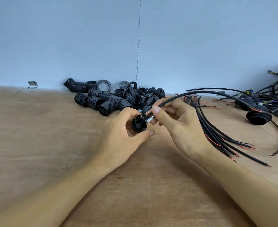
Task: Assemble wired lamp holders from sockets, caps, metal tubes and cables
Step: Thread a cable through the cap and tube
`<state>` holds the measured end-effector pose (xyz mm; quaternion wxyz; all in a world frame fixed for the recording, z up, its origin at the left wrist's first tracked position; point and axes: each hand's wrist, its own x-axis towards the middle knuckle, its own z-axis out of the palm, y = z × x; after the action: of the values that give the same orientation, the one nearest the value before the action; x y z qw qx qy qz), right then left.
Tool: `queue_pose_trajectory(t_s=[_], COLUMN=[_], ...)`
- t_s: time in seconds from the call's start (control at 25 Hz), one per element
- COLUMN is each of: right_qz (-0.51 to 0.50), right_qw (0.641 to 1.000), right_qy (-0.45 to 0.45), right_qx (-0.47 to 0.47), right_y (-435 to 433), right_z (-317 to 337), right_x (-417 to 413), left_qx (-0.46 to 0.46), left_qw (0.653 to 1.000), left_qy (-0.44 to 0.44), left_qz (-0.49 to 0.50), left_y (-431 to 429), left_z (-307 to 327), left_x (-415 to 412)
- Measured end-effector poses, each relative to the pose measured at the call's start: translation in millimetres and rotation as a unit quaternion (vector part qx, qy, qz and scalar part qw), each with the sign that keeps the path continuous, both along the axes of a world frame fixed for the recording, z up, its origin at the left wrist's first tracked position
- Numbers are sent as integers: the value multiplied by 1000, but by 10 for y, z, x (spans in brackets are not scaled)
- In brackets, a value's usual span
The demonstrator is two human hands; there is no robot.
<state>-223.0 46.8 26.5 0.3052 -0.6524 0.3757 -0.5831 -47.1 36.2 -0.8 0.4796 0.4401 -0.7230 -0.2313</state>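
Left hand (118, 138), fingers curled round a black cap (138, 125) above mid-table (37, 145); right hand (179, 125) pinches a black cable (207, 91) entering the metal tube (149, 120). Right: loose cables (216, 133). Far: socket pile (105, 100).

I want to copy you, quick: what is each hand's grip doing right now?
Left grip: holds the round black plastic cap.
Right grip: pinches the thin black cable running into that cap.

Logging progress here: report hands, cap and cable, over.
Left hand grips black cap. Right hand pinches cable, metal tube beside cap. Cable runs into cap's centre. Loose cable bundle beside right wrist, not in the way.
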Motion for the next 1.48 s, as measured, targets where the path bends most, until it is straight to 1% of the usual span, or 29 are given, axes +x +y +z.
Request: queue_pose_trajectory(t_s=[0.08, 0.24, 0.44, 0.6, 0.8, 1.08, 1.16, 1.28, 1.36, 1.44, 1.48], right_qz=[-1, -28, -33, -21, -15, -6, -17, -57, -82, -84, -76], right_qw=[1000, 995, 991, 991, 992, 996, 994, 982, 974, 972, 977], right_qy=[14, 90, 125, 130, 128, 90, 109, 175, 203, 210, 195], right_qx=[7, 18, 17, 17, 11, 22, 9, -39, -59, -58, -40], right_y=[4, 9, 34, 24, 20, 12, 23, 21, 17, 10, 6], right_z=[-3, -13, 38, 42, 24, 23, 25, 7, -4, -20, -24], right_x=[4, 13, 0, -38, -46, -46, -51, -36, -18, -4, 1], left_qx=[-4, 10, 9, -7, -1, 16, 10, 8, 0, 1, 2], left_qw=[1000, 1000, 1000, 1000, 1000, 1000, 1000, 1000, 1000, 1000, 1000], left_qy=[-2, 8, 2, 3, 1, 14, 14, 13, 6, 3, 1], left_qz=[0, 0, -4, 7, 4, -8, -9, -6, -5, -8, -11], left_y=[2, -6, 22, 21, 10, -19, -21, -30, -35, -28, -22], left_z=[1, 4, 12, 17, 15, 4, -4, -15, -21, -18, -15], left_x=[-7, -10, -15, -15, -7, 9, 11, 4, -1, -6, -6])
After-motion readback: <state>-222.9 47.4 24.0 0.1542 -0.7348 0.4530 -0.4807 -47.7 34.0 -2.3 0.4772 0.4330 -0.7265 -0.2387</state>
